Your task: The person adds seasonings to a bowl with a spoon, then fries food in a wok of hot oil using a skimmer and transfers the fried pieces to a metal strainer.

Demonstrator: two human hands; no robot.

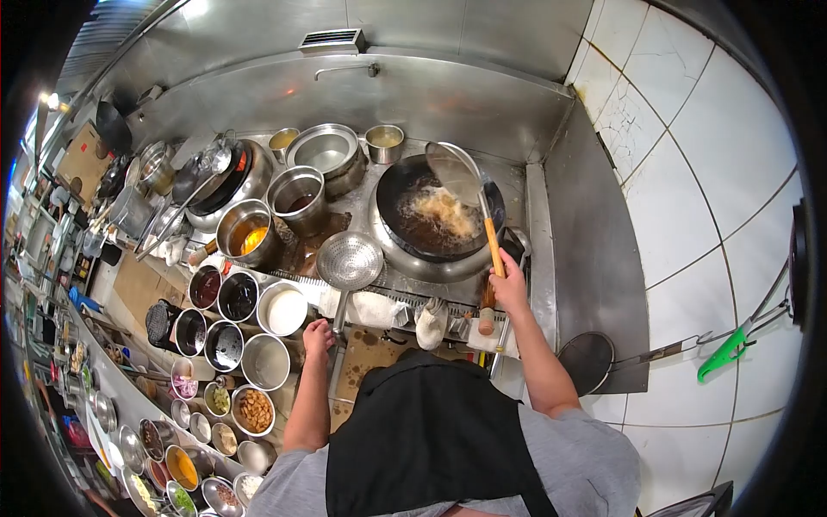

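Note:
My right hand (pixel 510 286) is closed around the wooden handle of a mesh strainer (pixel 453 172). The strainer's round head is tilted over the right rear part of a black wok (pixel 405 185). Pale food (pixel 444 211) bubbles in dark liquid inside the wok. My left hand (pixel 318 339) is low at the stove's front edge, its fingers curled. Right beside those fingers runs the handle of a perforated ladle (pixel 350 260); whether they grip it is unclear. The ladle's bowl lies left of the wok.
Metal pots (pixel 297 200) of liquid stand left of the wok. Several sauce containers (pixel 282 308) and ingredient bowls (pixel 255 410) crowd the lower left. A wooden-handled tool (pixel 487 317) and white cloths (pixel 431 324) are at the front edge. Another strainer (pixel 587 362) hangs right.

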